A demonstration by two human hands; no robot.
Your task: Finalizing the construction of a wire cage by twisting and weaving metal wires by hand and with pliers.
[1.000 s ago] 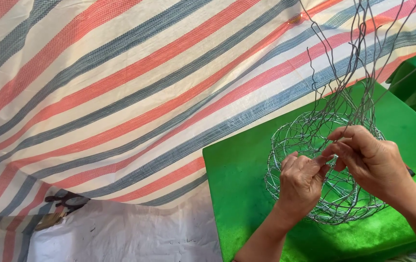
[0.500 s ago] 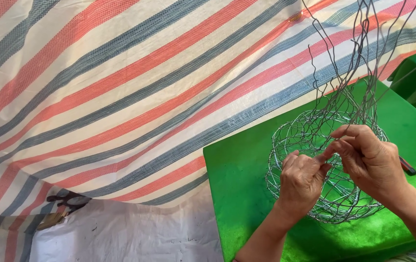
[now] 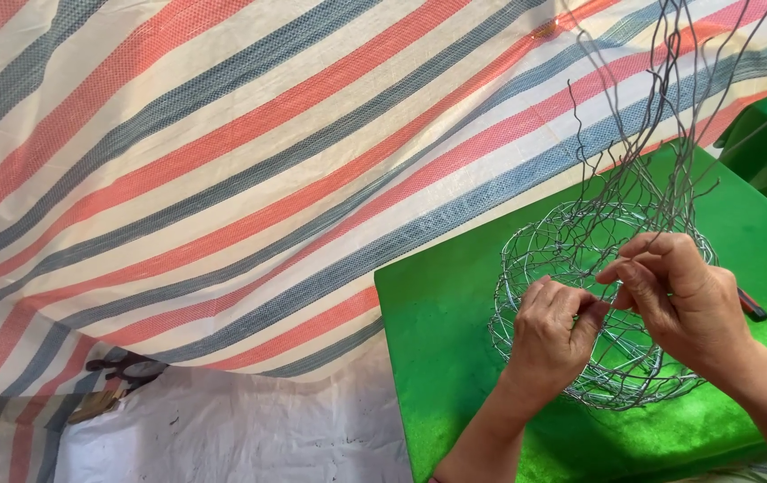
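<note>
Below, green table [image 3: 455, 358], striped tarp [image 3: 222, 161].

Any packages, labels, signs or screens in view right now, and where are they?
None in view. Only a striped tarp, a green table, and a wire basket that the left hand and right hand are working on.
</note>
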